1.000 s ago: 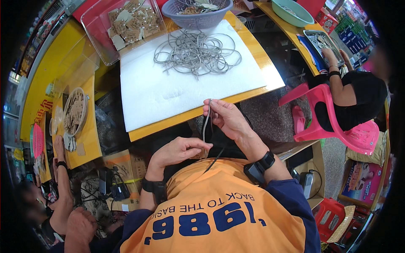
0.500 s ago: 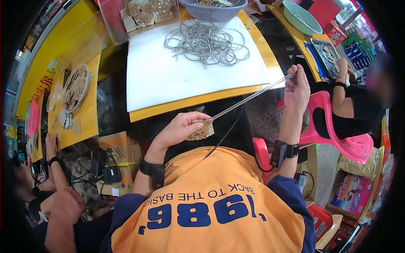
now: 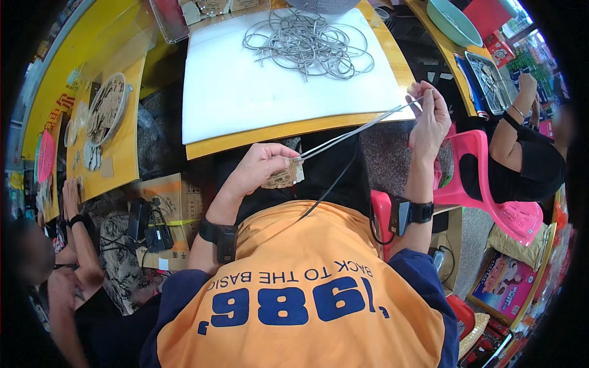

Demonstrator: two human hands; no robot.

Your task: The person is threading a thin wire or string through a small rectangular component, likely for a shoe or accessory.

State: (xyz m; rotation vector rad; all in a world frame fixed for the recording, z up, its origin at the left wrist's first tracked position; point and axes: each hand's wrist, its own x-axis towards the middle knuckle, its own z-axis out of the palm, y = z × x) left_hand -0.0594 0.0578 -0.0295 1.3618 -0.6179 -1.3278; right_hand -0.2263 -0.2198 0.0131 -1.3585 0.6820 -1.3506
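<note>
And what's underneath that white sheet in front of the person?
A yellow tabletop shows along the near and right edges of the white sheet. The sheet covers the rest, so I can't tell what else lies beneath.

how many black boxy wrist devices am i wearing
2: one black boxy device strapped behind your left hand, which holds a brown cardboard tag; another device behind your right hand, which holds grey cord. None looks hidden.
</note>
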